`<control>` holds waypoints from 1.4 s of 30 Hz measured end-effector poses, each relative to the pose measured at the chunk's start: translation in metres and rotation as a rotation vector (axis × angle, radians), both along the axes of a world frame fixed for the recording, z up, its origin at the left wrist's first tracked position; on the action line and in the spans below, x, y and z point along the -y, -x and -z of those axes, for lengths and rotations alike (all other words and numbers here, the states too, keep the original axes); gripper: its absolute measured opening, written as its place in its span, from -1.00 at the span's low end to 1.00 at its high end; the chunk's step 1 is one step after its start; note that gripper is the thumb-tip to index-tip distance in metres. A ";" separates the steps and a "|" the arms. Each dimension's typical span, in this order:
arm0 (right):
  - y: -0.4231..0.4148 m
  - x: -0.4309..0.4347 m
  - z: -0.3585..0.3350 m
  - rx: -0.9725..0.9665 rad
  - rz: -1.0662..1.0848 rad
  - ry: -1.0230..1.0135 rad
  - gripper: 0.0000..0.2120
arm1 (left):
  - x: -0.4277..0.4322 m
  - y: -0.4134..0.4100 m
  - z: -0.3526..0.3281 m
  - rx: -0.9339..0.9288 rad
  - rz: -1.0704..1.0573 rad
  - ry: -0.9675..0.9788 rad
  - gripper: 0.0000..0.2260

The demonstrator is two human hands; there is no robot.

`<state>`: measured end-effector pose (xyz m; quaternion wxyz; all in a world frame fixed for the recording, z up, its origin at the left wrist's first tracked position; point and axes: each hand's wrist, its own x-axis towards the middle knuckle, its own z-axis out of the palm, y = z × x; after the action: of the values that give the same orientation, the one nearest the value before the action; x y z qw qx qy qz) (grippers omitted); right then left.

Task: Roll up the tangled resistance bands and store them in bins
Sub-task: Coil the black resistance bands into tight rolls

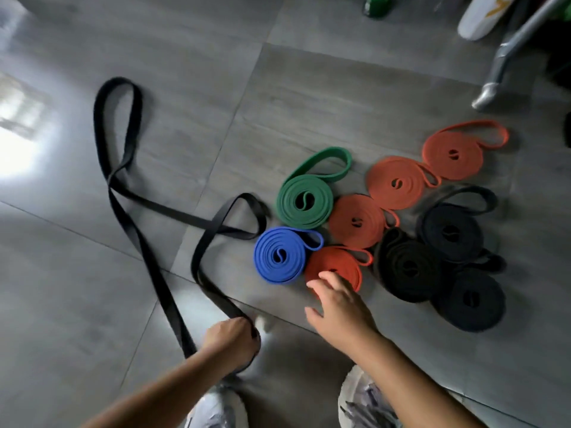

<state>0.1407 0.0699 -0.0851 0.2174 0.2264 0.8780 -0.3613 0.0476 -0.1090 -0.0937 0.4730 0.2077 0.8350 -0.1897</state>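
Observation:
A long black band point(123, 193) lies unrolled and twisted in loops across the grey floor. My left hand point(230, 341) grips its near end in a fist. My right hand point(338, 307) is spread open, fingertips over the nearest orange roll point(335, 261). Beside it lie rolled bands: a blue roll point(279, 256), a green roll point(304, 200) with a loose loop, three more orange rolls point(395, 183), and three black rolls point(451, 234).
A metal leg point(500, 66) of some equipment slants down at the top right, with a white object point(479, 17) and green things behind it. My two shoes point(361, 400) show at the bottom edge. No bin is in view.

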 end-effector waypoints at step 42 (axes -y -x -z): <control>-0.070 0.107 -0.499 -0.980 0.146 0.479 -0.85 | 0.058 -0.085 -0.577 0.350 -0.406 -1.749 -0.90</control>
<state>0.2111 -0.0373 0.4139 -0.1971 0.0364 0.7517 -0.6283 0.1327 -0.1667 0.4835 0.2910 0.3669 0.6180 0.6315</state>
